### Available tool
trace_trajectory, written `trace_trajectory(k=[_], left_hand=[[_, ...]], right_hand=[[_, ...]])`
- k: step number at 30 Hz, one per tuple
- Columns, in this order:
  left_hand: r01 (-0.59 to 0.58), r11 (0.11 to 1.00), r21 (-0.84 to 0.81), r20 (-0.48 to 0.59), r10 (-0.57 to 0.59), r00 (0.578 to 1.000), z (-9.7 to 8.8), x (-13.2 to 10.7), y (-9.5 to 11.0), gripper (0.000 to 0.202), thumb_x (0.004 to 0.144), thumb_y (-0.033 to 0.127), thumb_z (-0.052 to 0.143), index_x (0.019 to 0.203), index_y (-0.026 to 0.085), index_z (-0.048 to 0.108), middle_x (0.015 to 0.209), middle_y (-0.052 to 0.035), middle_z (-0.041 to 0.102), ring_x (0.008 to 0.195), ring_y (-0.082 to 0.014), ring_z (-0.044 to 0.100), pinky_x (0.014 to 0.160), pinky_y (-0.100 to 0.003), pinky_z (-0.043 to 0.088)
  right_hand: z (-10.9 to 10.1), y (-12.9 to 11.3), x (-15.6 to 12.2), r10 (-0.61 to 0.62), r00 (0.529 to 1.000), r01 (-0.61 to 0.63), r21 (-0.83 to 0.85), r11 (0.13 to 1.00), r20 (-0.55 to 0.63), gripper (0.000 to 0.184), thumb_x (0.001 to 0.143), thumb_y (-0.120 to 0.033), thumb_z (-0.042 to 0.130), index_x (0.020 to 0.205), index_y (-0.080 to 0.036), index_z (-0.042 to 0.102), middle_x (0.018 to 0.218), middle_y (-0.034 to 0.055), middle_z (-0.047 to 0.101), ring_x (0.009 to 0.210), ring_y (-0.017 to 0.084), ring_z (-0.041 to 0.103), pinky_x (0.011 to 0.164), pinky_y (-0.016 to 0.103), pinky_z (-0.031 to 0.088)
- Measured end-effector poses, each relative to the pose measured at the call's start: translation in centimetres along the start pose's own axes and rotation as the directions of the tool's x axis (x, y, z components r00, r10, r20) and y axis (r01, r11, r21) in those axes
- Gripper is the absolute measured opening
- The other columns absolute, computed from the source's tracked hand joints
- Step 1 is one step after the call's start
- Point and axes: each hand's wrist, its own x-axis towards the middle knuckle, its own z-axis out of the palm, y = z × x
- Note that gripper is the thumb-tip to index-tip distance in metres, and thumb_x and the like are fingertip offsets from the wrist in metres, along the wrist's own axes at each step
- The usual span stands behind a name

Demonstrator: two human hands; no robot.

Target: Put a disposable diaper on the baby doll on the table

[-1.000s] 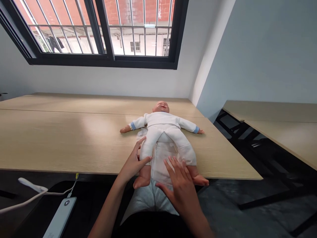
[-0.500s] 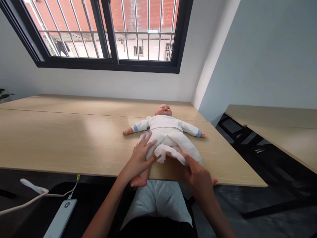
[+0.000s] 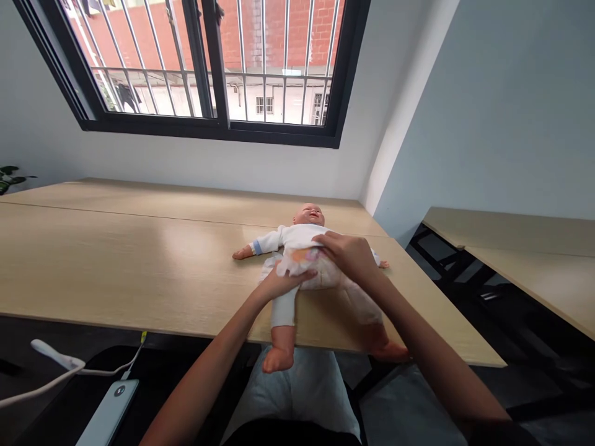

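A baby doll [image 3: 297, 235] in a white top and white trousers lies on its back, feet towards me and over the table's front edge. Across its belly and crotch a white diaper [image 3: 320, 277] is folded up, with an orange and purple print at its front. My right hand [image 3: 351, 254] pinches the diaper's upper edge at the doll's waist. At the diaper's left side, my left hand [image 3: 286, 284] has its fingers closed on the edge, partly covered by the material. The doll's right-hand arm is largely hidden behind my right hand.
The doll lies on a light wooden table [image 3: 139, 266] below a barred window [image 3: 214, 127]. A second table [image 3: 525, 241] stands to the right. At lower left are a white power bank [image 3: 109, 412] with a cable and a white strap-like object [image 3: 56, 356].
The diaper's front has gone up from between the legs onto the belly. My right hand rose with it to the waist; my left hand shifted from the thigh to the diaper's side.
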Motion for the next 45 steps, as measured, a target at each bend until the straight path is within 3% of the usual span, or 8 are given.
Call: trace_trajectory(k=[8, 18, 22, 27, 31, 35, 39, 45], left_hand=[[0.178, 0.961, -0.212, 0.048, -0.171, 0.984, -0.9, 2.1, -2.3, 0.047, 0.081, 0.054, 0.068, 0.105, 0.014, 0.069, 0.109, -0.0144, 0.073, 0.105, -0.0355, 0.067, 0.089, -0.049, 0.055], [0.279, 0.89, -0.361, 0.008, -0.296, 0.955, -0.8, 4.1, -3.6, 0.023, 0.077, 0.029, 0.072, 0.095, 0.016, 0.066, 0.091, -0.0091, 0.074, 0.091, -0.0312, 0.069, 0.078, -0.046, 0.055], [0.107, 0.974, -0.201, -0.169, -0.142, 0.975, -0.7, 4.4, -3.8, 0.026, 0.082, 0.028, 0.066, 0.103, 0.016, 0.06, 0.103, -0.0092, 0.07, 0.099, -0.0276, 0.066, 0.085, -0.043, 0.054], [-0.105, 0.968, 0.229, -0.467, 0.204, 0.86, -0.4, 3.4, -1.8, 0.033, 0.081, 0.026, 0.067, 0.108, 0.02, 0.05, 0.117, -0.0096, 0.058, 0.114, -0.0256, 0.056, 0.101, -0.042, 0.043], [-0.473, 0.768, 0.432, 0.115, 0.473, 0.873, 1.3, 1.6, 1.2, 0.015, 0.092, 0.036, 0.059, 0.097, 0.022, 0.059, 0.102, -0.0062, 0.067, 0.103, -0.0251, 0.062, 0.1, -0.041, 0.042], [-0.798, 0.487, 0.356, 0.744, 0.368, 0.557, 3.9, 1.7, 2.3, 0.04, 0.085, 0.027, 0.07, 0.123, 0.02, 0.06, 0.124, -0.0095, 0.066, 0.12, -0.0288, 0.056, 0.102, -0.041, 0.04], [-0.879, 0.226, 0.419, 0.845, 0.257, 0.469, 5.6, 3.6, 1.6, 0.054, 0.078, 0.013, 0.067, 0.131, 0.019, 0.057, 0.129, -0.0111, 0.061, 0.12, -0.0297, 0.053, 0.095, -0.041, 0.041], [-0.834, 0.186, 0.52, 0.805, 0.222, 0.551, 6.1, 5.3, 0.6, 0.059, 0.076, 0.019, 0.066, 0.135, 0.025, 0.057, 0.127, -0.0119, 0.06, 0.111, -0.0319, 0.054, 0.09, -0.044, 0.039]], right_hand=[[6.6, 6.5, 4.9, 0.088, 0.977, -0.193, 0.64, 0.744, 0.193, 0.055, 0.084, -0.062, 0.057, 0.055, -0.019, 0.037, 0.055, -0.0052, 0.026, 0.058, 0.01, 0.025, 0.056, 0.027, 0.018], [9.9, 7.1, 3.4, 0.206, 0.945, -0.325, 0.7, 0.635, 0.253, 0.059, 0.07, -0.074, 0.056, 0.056, -0.021, 0.036, 0.057, -0.0055, 0.025, 0.058, 0.01, 0.026, 0.056, 0.027, 0.017], [10.4, 7.0, 3.3, 0.312, 0.93, -0.356, 0.681, 0.64, 0.192, 0.057, 0.066, -0.074, 0.061, 0.057, -0.019, 0.047, 0.054, -0.004, 0.036, 0.06, 0.012, 0.035, 0.056, 0.027, 0.023], [10.6, 6.9, 3.0, 0.386, 0.913, -0.381, 0.611, 0.694, 0.131, 0.057, 0.062, -0.073, 0.067, 0.054, -0.021, 0.045, 0.052, -0.0032, 0.04, 0.057, 0.013, 0.036, 0.055, 0.027, 0.024], [10.5, 6.6, 2.6, 0.438, 0.89, -0.439, 0.505, 0.743, 0.129, 0.057, 0.067, -0.07, 0.069, 0.054, -0.022, 0.042, 0.052, -0.003, 0.042, 0.055, 0.013, 0.038, 0.054, 0.028, 0.024], [10.2, 6.0, 1.9, 0.491, 0.866, -0.481, 0.419, 0.77, 0.092, 0.057, 0.075, -0.071, 0.063, 0.057, -0.022, 0.042, 0.054, -0.0018, 0.048, 0.053, 0.014, 0.041, 0.053, 0.028, 0.025], [10.1, 6.5, 0.7, 0.516, 0.856, -0.446, 0.543, 0.712, 0.026, 0.057, 0.082, -0.073, 0.052, 0.061, -0.021, 0.044, 0.056, -0.0007, 0.051, 0.054, 0.014, 0.044, 0.056, 0.027, 0.032], [10.0, 9.7, -2.3, 0.575, 0.818, -0.453, 0.611, 0.649, -0.005, 0.053, 0.087, -0.068, 0.045, 0.069, -0.019, 0.054, 0.06, 0.0033, 0.059, 0.055, 0.016, 0.05, 0.058, 0.028, 0.039]])
